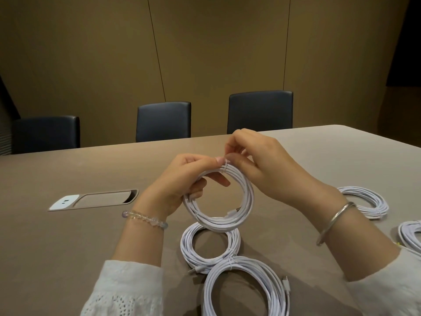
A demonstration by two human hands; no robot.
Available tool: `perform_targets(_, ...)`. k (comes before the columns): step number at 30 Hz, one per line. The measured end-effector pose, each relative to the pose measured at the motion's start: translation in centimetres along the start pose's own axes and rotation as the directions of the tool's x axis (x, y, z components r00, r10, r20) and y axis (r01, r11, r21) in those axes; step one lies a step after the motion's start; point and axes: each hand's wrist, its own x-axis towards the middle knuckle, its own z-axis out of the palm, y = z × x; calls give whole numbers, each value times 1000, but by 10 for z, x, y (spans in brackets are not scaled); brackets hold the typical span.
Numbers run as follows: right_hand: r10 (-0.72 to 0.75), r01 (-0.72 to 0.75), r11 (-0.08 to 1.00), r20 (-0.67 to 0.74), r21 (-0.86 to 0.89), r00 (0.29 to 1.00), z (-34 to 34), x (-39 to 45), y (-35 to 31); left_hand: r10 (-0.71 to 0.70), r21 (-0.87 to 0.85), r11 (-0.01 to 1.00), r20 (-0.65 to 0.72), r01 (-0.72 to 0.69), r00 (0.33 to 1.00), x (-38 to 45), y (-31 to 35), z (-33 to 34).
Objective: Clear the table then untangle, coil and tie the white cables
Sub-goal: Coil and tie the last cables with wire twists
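Two hands raise one white cable coil (218,199) above mid-table (68,236): left hand (184,179) grips its left arc, right hand (257,165) pinches the tie (225,164) on top. Two tied coils (210,247) lie toward the near edge; two more (366,201) toward the right edge.

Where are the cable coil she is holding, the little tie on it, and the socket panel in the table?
held coil (247,197), head view, right side of ring.
tie (224,167), head view, wrap at coil's top.
socket panel (103,199), head view, its lid.
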Motion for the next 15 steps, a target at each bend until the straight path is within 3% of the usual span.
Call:
perform_targets(8, -17, 16, 997, 10, 75, 1000, 5, 0, -2, -81, -10, 997, 35, 81, 996, 1, 1, -6)
perform_targets(15, 64, -68, 976, 30, 206, 998, -3, 0, -2, -8, 41, 999, 103, 4, 995, -1, 0, -4)
